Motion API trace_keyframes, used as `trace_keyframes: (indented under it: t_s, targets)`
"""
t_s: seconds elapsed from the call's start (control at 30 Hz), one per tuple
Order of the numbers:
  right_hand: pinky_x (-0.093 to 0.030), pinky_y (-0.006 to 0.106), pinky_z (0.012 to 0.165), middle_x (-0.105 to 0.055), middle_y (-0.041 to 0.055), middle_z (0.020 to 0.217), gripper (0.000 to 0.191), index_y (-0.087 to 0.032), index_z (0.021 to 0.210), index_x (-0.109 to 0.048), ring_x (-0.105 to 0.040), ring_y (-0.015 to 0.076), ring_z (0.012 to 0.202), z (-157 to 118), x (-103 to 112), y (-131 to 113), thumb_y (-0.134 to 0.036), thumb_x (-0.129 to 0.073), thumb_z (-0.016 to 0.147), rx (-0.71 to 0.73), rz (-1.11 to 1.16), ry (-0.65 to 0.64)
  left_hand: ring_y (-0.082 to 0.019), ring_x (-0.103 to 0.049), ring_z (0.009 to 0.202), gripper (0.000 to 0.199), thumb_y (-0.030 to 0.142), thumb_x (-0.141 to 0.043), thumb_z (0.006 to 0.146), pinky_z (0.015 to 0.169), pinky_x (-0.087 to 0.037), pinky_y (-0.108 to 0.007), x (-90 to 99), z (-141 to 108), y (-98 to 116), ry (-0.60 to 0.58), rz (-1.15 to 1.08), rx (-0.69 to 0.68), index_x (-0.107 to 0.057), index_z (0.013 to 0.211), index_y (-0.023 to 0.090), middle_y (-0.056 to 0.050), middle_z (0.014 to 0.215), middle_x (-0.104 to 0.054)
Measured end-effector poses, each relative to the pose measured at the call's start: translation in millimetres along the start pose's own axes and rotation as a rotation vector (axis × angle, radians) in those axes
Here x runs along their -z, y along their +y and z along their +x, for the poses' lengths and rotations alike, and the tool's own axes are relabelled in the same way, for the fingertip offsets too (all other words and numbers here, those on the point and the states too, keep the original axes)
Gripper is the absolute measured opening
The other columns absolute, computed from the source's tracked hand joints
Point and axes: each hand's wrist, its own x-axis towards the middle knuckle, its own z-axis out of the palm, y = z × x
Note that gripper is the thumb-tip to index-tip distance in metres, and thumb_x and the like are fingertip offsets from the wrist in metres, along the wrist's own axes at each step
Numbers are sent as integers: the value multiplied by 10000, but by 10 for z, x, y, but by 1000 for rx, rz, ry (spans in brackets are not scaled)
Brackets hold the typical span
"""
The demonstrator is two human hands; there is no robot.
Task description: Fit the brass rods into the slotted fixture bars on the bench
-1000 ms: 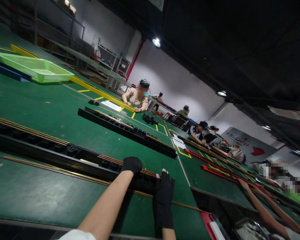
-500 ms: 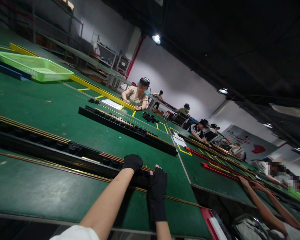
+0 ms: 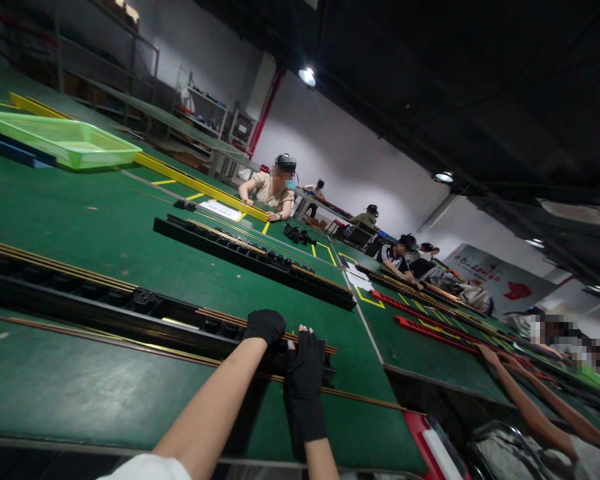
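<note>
A long black rail [image 3: 90, 299] with cross ribs and copper-coloured strips [image 3: 220, 315] along its top runs from the left edge to beneath my hands. My left hand [image 3: 265, 327], in a black fingerless glove, is closed over the rail; its fingertips are hidden on the far side. Near the rail's right end, my right hand [image 3: 306, 373], gloved alike, lies across the top. Its fingers stretch forward with bare tips showing, and the thumb points forward too. Thin copper-coloured rods [image 3: 145, 343] lie along the rail's near side.
A second black rail [image 3: 250, 260] lies farther back on the green table [image 3: 105, 393]. At the far left sit a green basket [image 3: 75, 157] and a blue bar [image 3: 10, 148]. A yellow bar [image 3: 195, 187] crosses the back. Co-workers sit beyond; another person's hands touch a red rail [image 3: 440, 337].
My right hand has shifted slightly left along the rail, baring more of its right end. My left hand keeps its place. The view has drifted slightly.
</note>
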Motion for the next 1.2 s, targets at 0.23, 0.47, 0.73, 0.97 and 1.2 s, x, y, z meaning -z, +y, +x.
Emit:
trace_keyframes:
  t_s: [0.23,0.47,0.73,0.97,1.2]
  targets:
    - [-381,529,1079,-627,192,1307,478,-151,1327,-594,-555,304,1249,46,-42,50,-381,-358,981,3,-11,15,-327,-673,1073,306,197,-542,814,895,-547,-454,15,-14,9,-28,59,21,-756,1025,137,-197,1125,-714]
    - [-336,525,1108,-585,182,1370,480,-143,1369,-554,-490,288,1330,151,-84,20,-355,-337,996,22,-20,13,-340,-675,1072,295,210,-538,824,870,-552,-475,19,-10,20,-46,91,-2,-754,1015,145,-191,1119,-718]
    - [-358,494,1076,-673,180,1237,424,-113,1273,-615,-604,266,1174,26,-208,-164,-315,-365,997,79,20,65,-326,-671,1085,305,205,-537,820,893,-547,-460,46,-46,27,-45,108,-12,-750,1028,141,-187,1136,-713]
    - [-389,512,1040,-694,187,1186,405,-93,1216,-650,-622,288,1152,178,-90,-238,-277,-364,996,5,62,47,-327,-680,1065,292,253,-540,824,880,-548,-447,47,-38,26,-45,64,10,-761,995,166,-167,1111,-727]
    - [-394,497,1023,-724,164,1108,391,-115,1139,-690,-639,273,1100,273,-229,-411,-211,-340,995,-48,27,96,-284,-678,1081,328,341,-512,859,906,-536,-387,81,-48,20,-63,24,15,-754,1033,203,-122,1140,-728]
